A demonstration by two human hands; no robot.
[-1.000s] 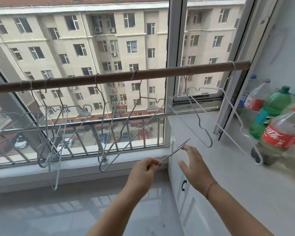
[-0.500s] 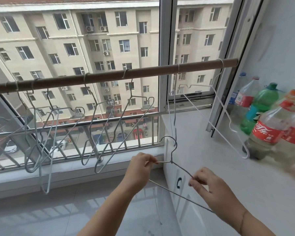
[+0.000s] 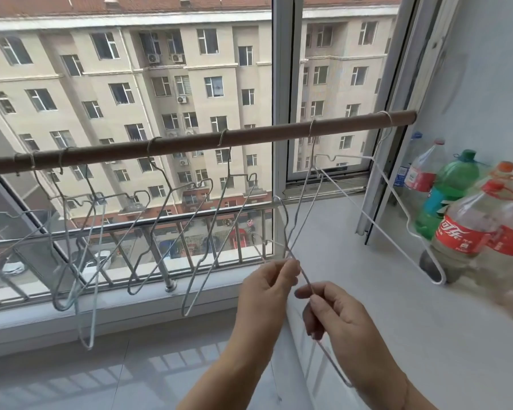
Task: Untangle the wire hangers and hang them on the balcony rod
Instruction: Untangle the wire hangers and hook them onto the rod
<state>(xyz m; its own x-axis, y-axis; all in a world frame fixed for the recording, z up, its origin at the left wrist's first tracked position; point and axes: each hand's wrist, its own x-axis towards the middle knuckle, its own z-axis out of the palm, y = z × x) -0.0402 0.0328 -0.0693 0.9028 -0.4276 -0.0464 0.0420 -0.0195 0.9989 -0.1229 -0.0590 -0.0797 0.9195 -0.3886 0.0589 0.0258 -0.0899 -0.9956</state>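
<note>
Both hands are raised in front of the window, close together, forearms angling up from below. The left hand (image 3: 268, 288) has its grip closed to a thumb-and-finger pinch on one thin grey wire hanger (image 3: 303, 276). The right hand (image 3: 338, 321) pinches the same wire just below it, the other fingers curled. The held hanger stands steeply: its hook is up by the window frame and its lower end runs down past the right wrist, under the brown round balcony rod (image 3: 249, 136) and not on it. Seven hooks show on the rod, though the three at the left overlap, and the rightmost belongs to a white wire hanger (image 3: 397, 202). Five plastic bottles (image 3: 462, 229) stand on the white tabletop (image 3: 367, 291). Half a second earlier the hands were well apart along the hanger and its hook sat lower.
</note>
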